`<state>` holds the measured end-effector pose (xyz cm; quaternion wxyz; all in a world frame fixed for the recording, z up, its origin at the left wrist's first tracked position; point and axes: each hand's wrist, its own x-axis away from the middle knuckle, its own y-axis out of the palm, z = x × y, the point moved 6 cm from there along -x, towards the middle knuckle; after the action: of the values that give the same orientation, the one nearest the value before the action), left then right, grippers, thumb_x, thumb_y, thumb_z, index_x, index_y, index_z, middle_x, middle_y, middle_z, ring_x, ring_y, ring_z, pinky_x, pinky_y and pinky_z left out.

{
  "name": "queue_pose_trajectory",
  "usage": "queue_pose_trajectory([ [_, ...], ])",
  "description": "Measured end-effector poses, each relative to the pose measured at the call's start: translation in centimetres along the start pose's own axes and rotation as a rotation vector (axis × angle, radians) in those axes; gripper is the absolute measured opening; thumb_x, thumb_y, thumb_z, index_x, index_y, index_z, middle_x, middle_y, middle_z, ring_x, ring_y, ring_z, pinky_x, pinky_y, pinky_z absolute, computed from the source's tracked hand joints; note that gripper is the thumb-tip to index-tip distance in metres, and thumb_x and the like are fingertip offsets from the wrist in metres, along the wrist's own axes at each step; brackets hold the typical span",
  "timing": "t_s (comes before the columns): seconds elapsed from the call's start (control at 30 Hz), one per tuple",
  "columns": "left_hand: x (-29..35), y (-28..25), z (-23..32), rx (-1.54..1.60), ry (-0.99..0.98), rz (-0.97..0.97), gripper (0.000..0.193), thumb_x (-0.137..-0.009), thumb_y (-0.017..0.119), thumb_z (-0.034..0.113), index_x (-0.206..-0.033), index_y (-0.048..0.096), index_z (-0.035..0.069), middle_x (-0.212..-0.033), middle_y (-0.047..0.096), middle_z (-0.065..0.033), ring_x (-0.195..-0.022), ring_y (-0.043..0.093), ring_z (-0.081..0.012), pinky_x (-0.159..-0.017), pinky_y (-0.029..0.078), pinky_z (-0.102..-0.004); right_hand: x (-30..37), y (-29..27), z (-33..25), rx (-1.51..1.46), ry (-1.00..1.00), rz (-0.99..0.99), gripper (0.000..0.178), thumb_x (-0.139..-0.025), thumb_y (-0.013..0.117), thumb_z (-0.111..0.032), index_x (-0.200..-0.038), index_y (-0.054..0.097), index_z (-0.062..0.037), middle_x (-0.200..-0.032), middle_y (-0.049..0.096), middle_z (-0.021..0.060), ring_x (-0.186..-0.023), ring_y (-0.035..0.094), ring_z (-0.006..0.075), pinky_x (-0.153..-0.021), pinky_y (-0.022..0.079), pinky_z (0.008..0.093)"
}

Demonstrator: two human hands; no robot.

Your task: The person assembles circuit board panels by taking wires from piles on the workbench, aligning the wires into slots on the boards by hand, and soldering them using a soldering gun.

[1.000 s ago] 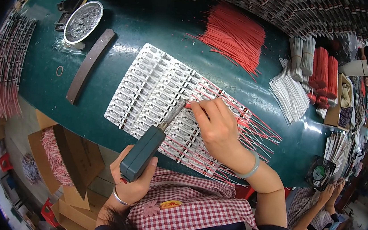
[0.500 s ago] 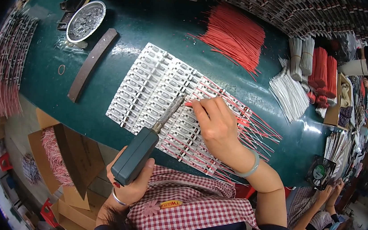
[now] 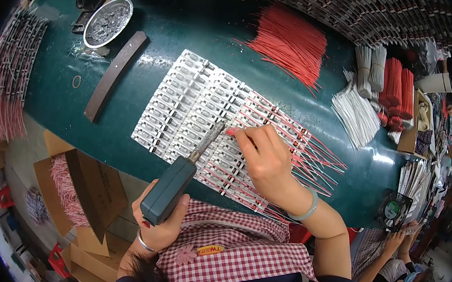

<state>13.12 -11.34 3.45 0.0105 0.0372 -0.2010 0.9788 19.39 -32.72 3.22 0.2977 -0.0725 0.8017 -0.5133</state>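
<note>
Since half a second ago, both hands have shifted slightly toward the wearer relative to the white circuit-board panels [image 3: 189,96]. The right hand [image 3: 268,159] pinches a short red wire [image 3: 231,132] between thumb and index finger, over the panels. The left hand [image 3: 161,219] has its fingers wrapped around the dark green handle of a soldering iron [image 3: 168,190], whose tip is just beside the wire; contact cannot be told.

A silver bowl [image 3: 89,37] holds grey metallic scraps [image 3: 109,23]. An open cardboard box [image 3: 110,192] below table level contains red-and-white wires [image 3: 68,190].

On the green tabletop [image 3: 49,97] lie a curved brown bar [image 3: 114,77], a rubber band [image 3: 76,82], heaped red wires [image 3: 291,46] and white wires [image 3: 356,117]. A masked co-worker [image 3: 388,273] sits at right.
</note>
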Motion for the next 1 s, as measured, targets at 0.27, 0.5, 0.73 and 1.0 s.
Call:
queue_pose_trajectory([
  [0.27,-0.3,0.3,0.0,0.025,0.017,-0.025,0.022,-0.083,0.077,0.000,-0.102,0.069,-0.006,-0.091,0.069,-0.0108,-0.074,0.067,-0.0158,-0.066,0.052,-0.0271,0.0,0.1,0.0,0.006,0.003,-0.017,0.034,-0.074,0.067,-0.002,-0.106,0.067,0.0089,-0.093,0.059,0.0115,-0.083,0.056,0.0244,-0.066,0.051,0.0327],
  [0.5,-0.3,0.4,0.1,0.011,0.020,-0.031,0.019,-0.083,0.076,0.000,-0.099,0.069,-0.005,-0.089,0.068,-0.0104,-0.071,0.066,-0.0173,-0.063,0.051,-0.0278,-0.2,0.2,-0.1,0.014,0.010,-0.039,0.033,-0.074,0.067,-0.002,-0.105,0.067,0.0094,-0.091,0.058,0.0113,-0.083,0.056,0.0241,-0.066,0.051,0.0329],
  [0.73,0.0,0.0,-0.2,-0.007,0.019,-0.028,0.019,-0.082,0.076,0.000,-0.099,0.069,-0.005,-0.086,0.068,-0.0102,-0.069,0.065,-0.0175,-0.063,0.051,-0.0277,-0.2,0.2,-0.2,0.018,0.008,-0.022,0.033,-0.073,0.067,-0.002,-0.104,0.067,0.0089,-0.090,0.057,0.0111,-0.083,0.056,0.0239,-0.064,0.051,0.0328],
  [1.0,0.7,-0.6,-0.7,0.065,-0.033,0.049,0.026,-0.082,0.076,0.000,-0.107,0.070,-0.006,-0.090,0.072,-0.0112,-0.076,0.068,-0.0168,-0.070,0.054,-0.0276,-0.1,0.3,-0.2,0.016,0.005,-0.021,0.034,-0.073,0.067,-0.002,-0.105,0.067,0.0093,-0.092,0.058,0.0115,-0.084,0.056,0.0240,-0.064,0.051,0.0328],
])
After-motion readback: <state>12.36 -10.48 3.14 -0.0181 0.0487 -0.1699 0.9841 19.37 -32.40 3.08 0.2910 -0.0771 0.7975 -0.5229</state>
